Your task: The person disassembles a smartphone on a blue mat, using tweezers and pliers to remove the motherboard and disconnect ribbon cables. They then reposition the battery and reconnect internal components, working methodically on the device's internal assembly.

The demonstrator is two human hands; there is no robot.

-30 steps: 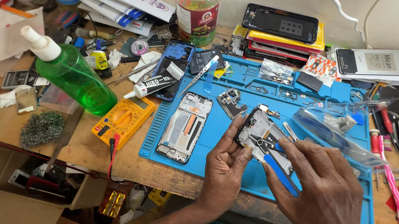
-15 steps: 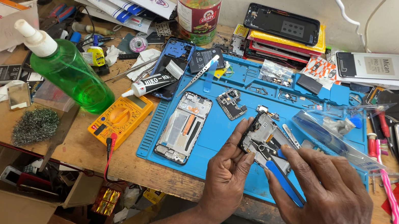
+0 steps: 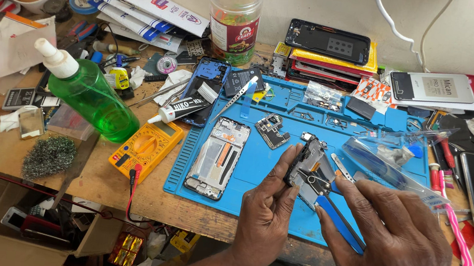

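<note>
Head view showed left hand (image 3: 266, 213) gripping an opened phone frame (image 3: 304, 166), right hand (image 3: 399, 246) working blue-handled tweezers (image 3: 333, 211) inside, reassembly undone

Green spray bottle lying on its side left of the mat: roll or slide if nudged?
The green bottle looks round-bodied and lies tipped over, so it would probably roll. It rests against the yellow multimeter, which may block it that way. It seems partly filled, so the liquid would likely shift.
</note>
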